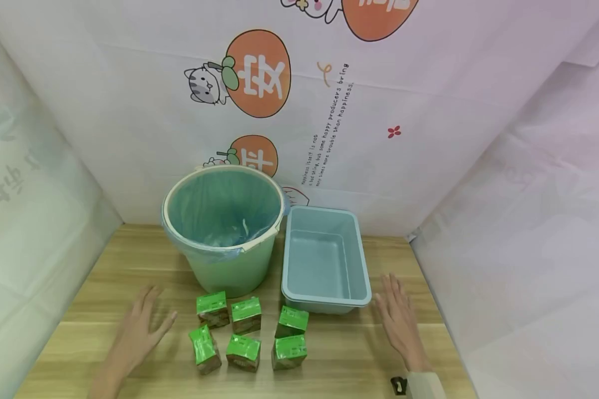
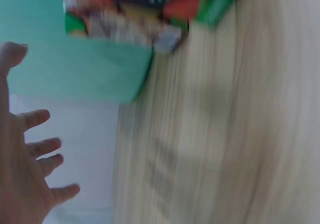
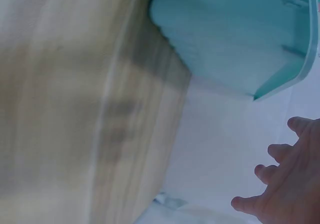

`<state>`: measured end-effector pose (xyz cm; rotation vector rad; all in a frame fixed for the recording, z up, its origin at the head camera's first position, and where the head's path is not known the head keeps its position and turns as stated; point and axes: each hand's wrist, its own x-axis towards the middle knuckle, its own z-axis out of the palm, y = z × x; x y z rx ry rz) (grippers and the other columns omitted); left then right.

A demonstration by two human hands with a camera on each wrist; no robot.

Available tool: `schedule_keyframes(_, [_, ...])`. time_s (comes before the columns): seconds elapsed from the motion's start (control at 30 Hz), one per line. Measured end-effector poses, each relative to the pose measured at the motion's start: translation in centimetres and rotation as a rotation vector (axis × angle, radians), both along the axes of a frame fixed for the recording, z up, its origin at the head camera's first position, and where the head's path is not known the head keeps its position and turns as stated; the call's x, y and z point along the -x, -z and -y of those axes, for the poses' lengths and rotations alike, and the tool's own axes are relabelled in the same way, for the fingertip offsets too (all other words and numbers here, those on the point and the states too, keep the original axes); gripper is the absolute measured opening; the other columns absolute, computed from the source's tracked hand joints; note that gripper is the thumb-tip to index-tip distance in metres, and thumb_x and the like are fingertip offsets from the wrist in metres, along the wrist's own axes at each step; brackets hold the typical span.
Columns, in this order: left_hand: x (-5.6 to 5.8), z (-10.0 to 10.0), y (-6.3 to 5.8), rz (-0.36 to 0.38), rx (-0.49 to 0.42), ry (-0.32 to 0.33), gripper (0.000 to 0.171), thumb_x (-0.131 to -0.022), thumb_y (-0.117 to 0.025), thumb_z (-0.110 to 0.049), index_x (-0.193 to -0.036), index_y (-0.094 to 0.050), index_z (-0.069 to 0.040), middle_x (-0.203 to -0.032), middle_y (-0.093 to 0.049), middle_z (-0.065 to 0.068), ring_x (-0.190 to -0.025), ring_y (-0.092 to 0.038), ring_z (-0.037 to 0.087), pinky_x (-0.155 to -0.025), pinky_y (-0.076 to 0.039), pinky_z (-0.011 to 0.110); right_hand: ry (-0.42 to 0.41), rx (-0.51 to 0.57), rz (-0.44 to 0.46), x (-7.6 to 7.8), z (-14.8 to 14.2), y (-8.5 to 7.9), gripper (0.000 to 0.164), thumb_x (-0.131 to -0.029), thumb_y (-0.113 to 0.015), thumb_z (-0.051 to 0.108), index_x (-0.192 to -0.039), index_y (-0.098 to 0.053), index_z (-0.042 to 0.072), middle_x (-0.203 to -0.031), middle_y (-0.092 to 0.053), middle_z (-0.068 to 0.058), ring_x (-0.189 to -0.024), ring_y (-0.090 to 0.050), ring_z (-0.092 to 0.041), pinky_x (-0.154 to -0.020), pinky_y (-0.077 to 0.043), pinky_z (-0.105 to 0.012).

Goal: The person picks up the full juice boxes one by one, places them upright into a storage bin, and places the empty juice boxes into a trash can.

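Observation:
My left hand (image 1: 138, 331) hovers left of several small green-topped cartons, thumb and fingers spread, holding nothing. In the left wrist view its palm (image 2: 22, 171) shows beside the green bucket, with a blurred carton (image 2: 130, 21) above. Nearest to this hand are a tilted carton (image 1: 205, 349) and another carton (image 1: 213, 309) by the bucket's foot. My right hand (image 1: 400, 321) is just right of the blue-grey plastic basin (image 1: 324, 303), its fingers extended and nothing held. The right wrist view shows that hand (image 3: 292, 176) apart from the basin's side (image 3: 235, 34).
A light-green bucket (image 1: 232, 271) lined with a clear bag stands behind the cartons, left of the basin. Four cartons' worth of rows aside, printed white sheets (image 1: 359, 138) wall the wooden table (image 1: 349, 360) at back and sides. A small black item (image 1: 399, 385) is at the right cuff.

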<state>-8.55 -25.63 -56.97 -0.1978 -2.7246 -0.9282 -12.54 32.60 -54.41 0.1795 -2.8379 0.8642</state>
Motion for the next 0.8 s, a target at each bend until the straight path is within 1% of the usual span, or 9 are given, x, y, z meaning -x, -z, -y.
schedule_keyframes(0.07, [-0.9, -1.1, -0.2, 0.033, -0.063, 0.013, 0.070, -0.101, -0.071, -0.030, -0.155, -0.040, 0.003, -0.157, -0.035, 0.035, -0.128, -0.043, 0.067, -0.092, -0.036, 0.087, -0.027, 0.008, -0.008, 0.3, 0.5, -0.4, 0.064, -0.115, -0.042, 0.035, -0.169, -0.022, 0.007, -0.174, -0.009, -0.024, -0.159, -0.007, -0.050, -0.120, -0.001, -0.076])
schedule_keyframes(0.13, [-1.9, -2.3, -0.3, 0.074, -0.117, 0.025, 0.074, -0.099, -0.075, -0.030, -0.155, -0.040, 0.001, -0.157, -0.037, 0.033, -0.131, -0.044, 0.065, -0.092, -0.038, 0.086, -0.055, 0.005, -0.015, 0.7, 1.1, -0.7, 0.067, -0.113, -0.046, 0.035, -0.169, -0.021, 0.007, -0.174, -0.009, -0.025, -0.158, -0.007, -0.051, -0.120, -0.001, -0.077])
schedule_keyframes(0.23, [-3.2, -4.1, 0.0, 0.117, -0.195, 0.033, 0.082, -0.092, -0.083, -0.032, -0.153, -0.040, 0.001, -0.154, -0.041, 0.032, -0.129, -0.047, 0.063, -0.090, -0.042, 0.085, -0.086, -0.012, -0.019, 1.4, 1.9, -0.9, 0.074, -0.111, -0.052, 0.038, -0.170, -0.018, 0.010, -0.174, -0.009, -0.024, -0.158, -0.007, -0.051, -0.119, -0.002, -0.079])
schedule_keyframes(0.33, [-4.0, -5.6, 0.6, 0.121, -0.263, 0.039, 0.089, -0.083, -0.093, -0.031, -0.149, -0.043, 0.002, -0.147, -0.048, 0.029, -0.127, -0.053, 0.058, -0.092, -0.047, 0.079, -0.114, -0.053, -0.040, 2.1, 2.7, -1.0, 0.081, -0.107, -0.059, 0.042, -0.170, -0.019, 0.009, -0.174, -0.012, -0.025, -0.158, -0.010, -0.051, -0.117, -0.006, -0.081])
schedule_keyframes(0.43, [-4.4, -6.8, 1.3, 0.133, -0.307, 0.039, 0.093, -0.076, -0.098, -0.029, -0.146, -0.046, 0.001, -0.141, -0.054, 0.023, -0.124, -0.058, 0.049, -0.096, -0.052, 0.068, -0.125, -0.085, -0.033, 2.5, 3.2, -1.0, 0.089, -0.104, -0.063, 0.047, -0.170, -0.019, 0.007, -0.174, -0.012, -0.023, -0.159, -0.009, -0.048, -0.117, -0.008, -0.080])
schedule_keyframes(0.53, [-4.5, -7.5, 1.9, 0.175, -0.314, 0.023, 0.092, -0.074, -0.100, -0.033, -0.144, -0.050, -0.002, -0.138, -0.057, 0.018, -0.122, -0.061, 0.041, -0.097, -0.055, 0.058, -0.118, -0.092, 0.005, 2.7, 3.4, -0.8, 0.096, -0.101, -0.065, 0.052, -0.170, -0.016, 0.006, -0.176, -0.009, -0.019, -0.160, -0.007, -0.045, -0.120, -0.005, -0.076])
schedule_keyframes(0.63, [-4.6, -8.0, 2.1, 0.234, -0.317, 0.002, 0.088, -0.075, -0.099, -0.037, -0.143, -0.053, -0.004, -0.136, -0.058, 0.016, -0.120, -0.063, 0.040, -0.095, -0.057, 0.055, -0.106, -0.099, 0.037, 2.8, 3.6, -0.8, 0.101, -0.100, -0.065, 0.055, -0.170, -0.012, 0.005, -0.176, -0.007, -0.018, -0.161, -0.005, -0.043, -0.123, -0.003, -0.073])
schedule_keyframes(0.7, [-4.7, -8.2, 2.2, 0.271, -0.329, -0.016, 0.087, -0.076, -0.098, -0.037, -0.143, -0.054, -0.004, -0.135, -0.059, 0.016, -0.119, -0.063, 0.040, -0.096, -0.057, 0.055, -0.105, -0.104, 0.039, 2.8, 3.7, -0.9, 0.104, -0.099, -0.065, 0.056, -0.169, -0.011, 0.002, -0.176, -0.009, -0.019, -0.161, -0.006, -0.043, -0.123, -0.004, -0.072])
schedule_keyframes(0.8, [-4.7, -8.3, 2.2, 0.300, -0.331, -0.040, 0.084, -0.077, -0.097, -0.036, -0.142, -0.054, -0.003, -0.133, -0.060, 0.016, -0.117, -0.064, 0.039, -0.095, -0.057, 0.055, -0.111, -0.095, 0.029, 2.9, 3.9, -1.1, 0.105, -0.099, -0.066, 0.056, -0.168, -0.012, -0.002, -0.175, -0.011, -0.022, -0.160, -0.008, -0.044, -0.123, -0.004, -0.073])
